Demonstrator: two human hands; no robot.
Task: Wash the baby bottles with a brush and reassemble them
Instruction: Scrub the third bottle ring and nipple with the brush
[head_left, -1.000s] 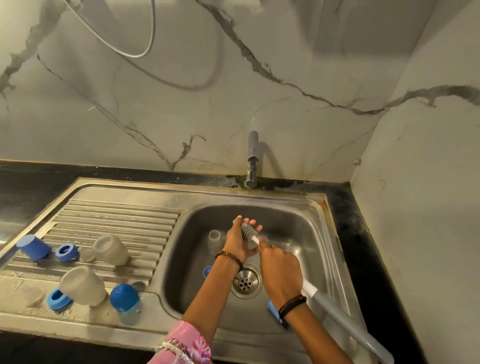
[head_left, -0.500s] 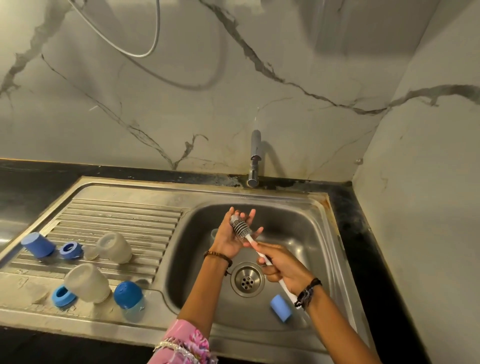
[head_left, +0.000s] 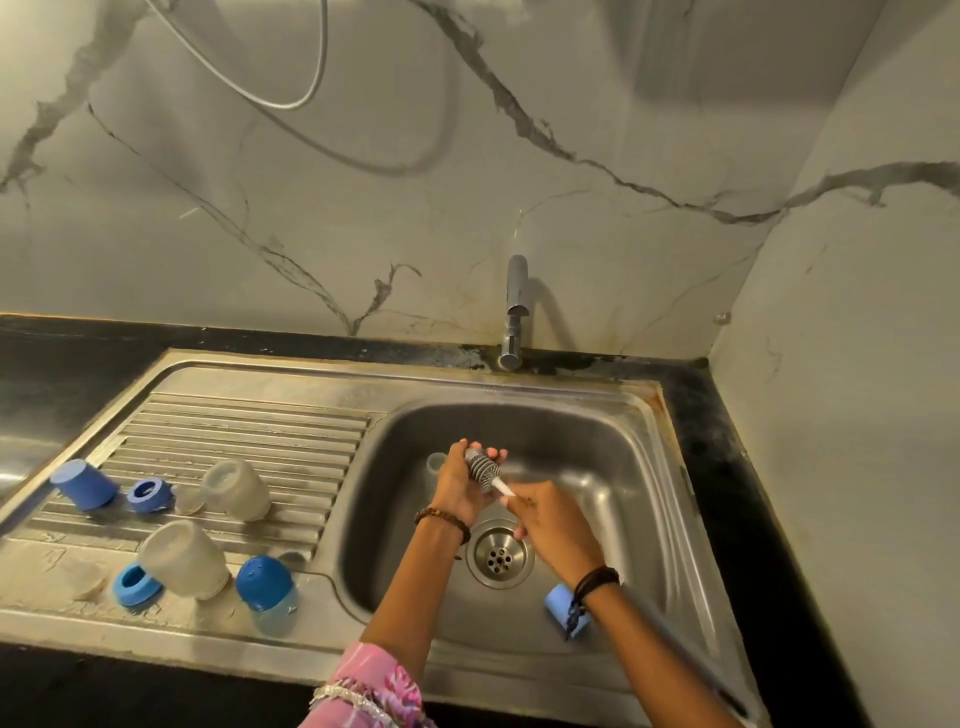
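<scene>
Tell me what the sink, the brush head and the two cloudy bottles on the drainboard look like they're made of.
Sink: brushed stainless steel, by its dull grey sheen and pressed ridges. Brush head: probably silicone or rubber, grey stacked ribs rather than bristles. Bottles: likely frosted plastic, milky and translucent; glass can't be excluded.

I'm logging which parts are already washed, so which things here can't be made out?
All in the head view:
- Brush head: partly covered by the left hand cupping it.
- Brush handle: blurred by motion behind the right hand.
- Clear piece in the basin: mostly hidden behind the left hand.
- Blue cap in the basin: partly covered by the right wrist.
- Cleanliness of the drainboard parts: not discernible.
</scene>
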